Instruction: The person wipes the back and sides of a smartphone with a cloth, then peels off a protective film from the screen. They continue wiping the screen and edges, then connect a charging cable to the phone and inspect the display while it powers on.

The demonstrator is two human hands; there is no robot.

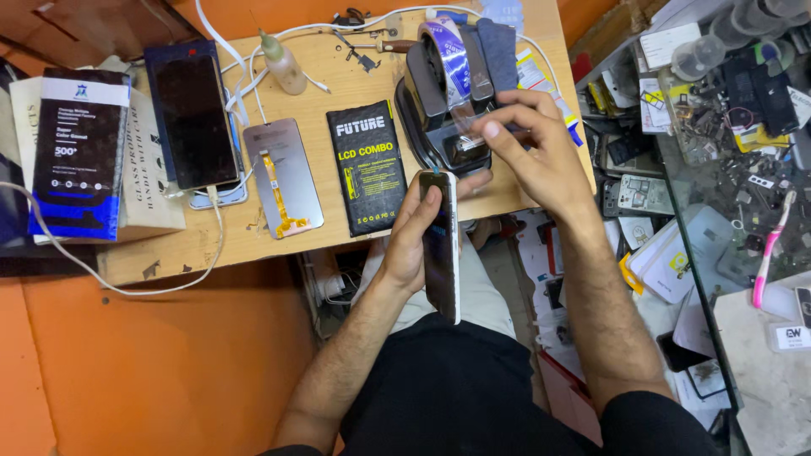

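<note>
My left hand [412, 232] grips a dark phone [442, 253] with a pale rim, held edge-on below the wooden bench's front edge, thumb near its top. My right hand [530, 148] pinches a strip of clear tape [460, 122] pulled from the roll on a black tape dispenser [443, 93] that stands on the bench just above the phone.
On the wooden bench [253, 232] lie a black flat packet [367, 169], a bare screen panel with an orange flex cable [283, 177], a dark phone [193, 114], a small glue bottle [283, 63] and white cables. A glass counter with many small parts [726, 152] stands at the right.
</note>
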